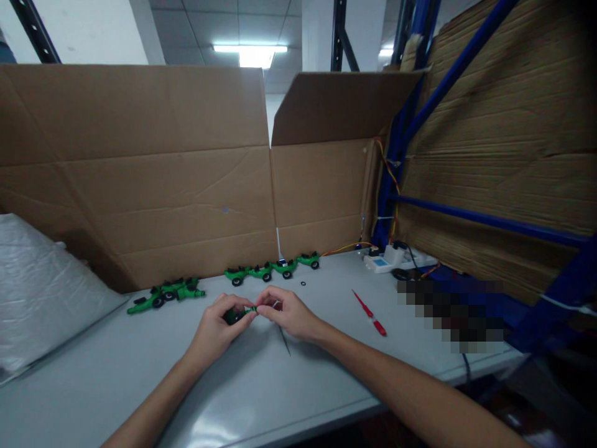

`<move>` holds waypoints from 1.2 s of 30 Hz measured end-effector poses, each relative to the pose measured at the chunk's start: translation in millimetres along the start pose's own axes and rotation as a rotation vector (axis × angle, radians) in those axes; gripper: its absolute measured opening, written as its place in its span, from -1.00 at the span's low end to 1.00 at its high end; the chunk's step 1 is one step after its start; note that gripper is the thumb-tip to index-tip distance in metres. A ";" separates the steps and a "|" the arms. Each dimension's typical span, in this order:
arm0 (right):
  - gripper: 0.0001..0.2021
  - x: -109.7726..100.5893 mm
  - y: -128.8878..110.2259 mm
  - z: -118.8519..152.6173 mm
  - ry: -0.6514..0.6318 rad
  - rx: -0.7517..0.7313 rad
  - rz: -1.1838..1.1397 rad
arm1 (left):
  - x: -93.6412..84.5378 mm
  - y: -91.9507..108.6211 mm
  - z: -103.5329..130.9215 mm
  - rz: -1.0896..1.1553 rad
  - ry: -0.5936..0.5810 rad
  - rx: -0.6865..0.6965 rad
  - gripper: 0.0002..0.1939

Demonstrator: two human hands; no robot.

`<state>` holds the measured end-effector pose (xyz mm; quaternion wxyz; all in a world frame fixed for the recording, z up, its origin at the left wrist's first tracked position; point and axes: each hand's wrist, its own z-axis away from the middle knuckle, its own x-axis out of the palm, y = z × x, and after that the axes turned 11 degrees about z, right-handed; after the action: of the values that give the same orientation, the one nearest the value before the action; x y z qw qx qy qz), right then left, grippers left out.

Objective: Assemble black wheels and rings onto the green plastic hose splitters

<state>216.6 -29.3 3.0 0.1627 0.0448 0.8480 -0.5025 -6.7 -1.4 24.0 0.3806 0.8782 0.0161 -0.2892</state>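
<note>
Near the middle of the table, my left hand (224, 320) is closed round a small green part with black on it (232, 316). My right hand (288, 311) pinches at the right end of that part, its fingertips touching or nearly touching those of my left hand. A thin dark pointed tool (284, 341) extends below my right hand; its upper end is hidden by the fingers. Behind the hands stands a row of green wheeled pieces (284, 268). More green pieces (168, 293) lie grouped to the left. A small black ring (303, 284) rests behind my right hand.
A red screwdriver (370, 314) lies right of my hands on the grey table (261, 398). A power strip (387, 259) with cables sits at the back right, near a blue rack frame (489, 221). Cardboard (186, 186) stands behind; a white bag (51, 298) is at left.
</note>
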 end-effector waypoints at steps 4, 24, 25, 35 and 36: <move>-0.74 3.3 3.3 -0.3 0.007 0.031 -0.003 | -0.6 3.4 0.3 -0.113 -0.046 0.127 -0.83; -0.76 3.1 -5.9 2.7 -0.058 0.071 0.086 | 1.0 7.2 -0.1 -0.200 -0.071 0.271 -0.86; -0.76 2.9 -6.6 2.7 -0.059 0.065 0.087 | 0.6 7.2 -0.1 -0.201 -0.070 0.268 -0.86; -0.79 6.2 1.1 2.5 -0.073 0.052 0.065 | 1.7 6.3 0.5 -0.204 -0.050 0.233 -0.86; -0.79 6.2 1.1 2.5 -0.073 0.053 0.058 | 1.9 5.8 0.5 -0.208 -0.049 0.235 -0.86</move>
<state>211.6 -31.4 -1.0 0.2068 0.0554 0.8261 -0.5212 -3.9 -6.2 26.5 0.2435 0.9030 0.0634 -0.3482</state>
